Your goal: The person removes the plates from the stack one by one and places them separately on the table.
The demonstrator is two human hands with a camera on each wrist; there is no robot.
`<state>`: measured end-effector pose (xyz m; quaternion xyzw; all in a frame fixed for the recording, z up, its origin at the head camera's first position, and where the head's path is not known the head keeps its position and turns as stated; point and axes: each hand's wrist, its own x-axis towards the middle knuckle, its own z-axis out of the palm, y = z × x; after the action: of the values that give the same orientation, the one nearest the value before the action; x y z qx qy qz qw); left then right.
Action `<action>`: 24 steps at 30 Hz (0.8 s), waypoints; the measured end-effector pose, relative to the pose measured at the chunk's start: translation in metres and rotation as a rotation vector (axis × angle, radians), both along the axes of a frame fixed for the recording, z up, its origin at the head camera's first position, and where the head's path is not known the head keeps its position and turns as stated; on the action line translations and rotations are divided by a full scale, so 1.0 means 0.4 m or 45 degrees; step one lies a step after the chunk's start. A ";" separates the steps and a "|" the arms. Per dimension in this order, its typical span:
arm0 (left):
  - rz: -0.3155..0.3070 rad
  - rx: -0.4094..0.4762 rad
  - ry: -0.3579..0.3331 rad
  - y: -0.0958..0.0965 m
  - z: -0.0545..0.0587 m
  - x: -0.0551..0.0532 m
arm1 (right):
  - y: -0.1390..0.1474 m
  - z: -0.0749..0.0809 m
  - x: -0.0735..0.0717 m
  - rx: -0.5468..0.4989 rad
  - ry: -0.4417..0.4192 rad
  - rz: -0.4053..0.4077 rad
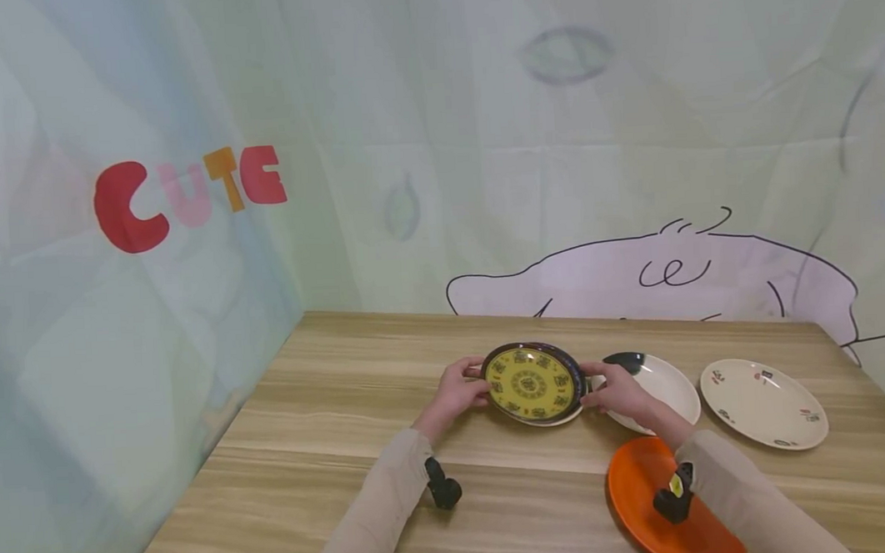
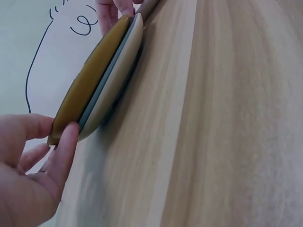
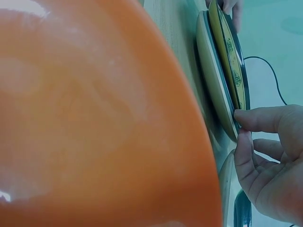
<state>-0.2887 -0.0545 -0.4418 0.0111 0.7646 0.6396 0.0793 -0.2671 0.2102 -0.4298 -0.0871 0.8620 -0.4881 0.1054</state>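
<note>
A yellow patterned plate with a dark rim [image 1: 529,382] lies between my two hands over a pale plate [image 2: 118,75]. The pale plate has a grey-blue edge and shows as a thin strip below it in the head view. My left hand [image 1: 459,390] pinches the yellow plate's rim from the left, thumb on the near side in the left wrist view. From the right, my right hand [image 1: 620,392] pinches the rim with thumb and fingertips. Seen edge-on in the right wrist view, the yellow plate [image 3: 228,59] sits slightly tilted against the pale one.
Right of the stack stands a white plate with a black patch [image 1: 666,386], partly behind my right hand. An orange plate [image 1: 637,488] lies nearer, under my right forearm. A cream plate with small designs [image 1: 764,401] is farther right on the wooden table [image 1: 329,399]. Printed curtains hang behind.
</note>
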 end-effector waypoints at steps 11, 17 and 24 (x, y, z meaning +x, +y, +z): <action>0.059 0.042 -0.013 -0.018 0.021 0.013 | -0.002 0.001 0.001 0.021 0.001 -0.020; 0.107 0.061 -0.013 -0.046 0.028 0.009 | -0.004 0.001 0.001 0.030 -0.013 -0.032; 0.116 0.051 -0.008 -0.077 0.043 0.015 | -0.003 0.000 0.000 0.036 -0.002 -0.036</action>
<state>-0.2827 -0.0853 -0.4247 -0.0240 0.7512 0.6576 0.0522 -0.2670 0.2091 -0.4299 -0.0732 0.8699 -0.4774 0.1003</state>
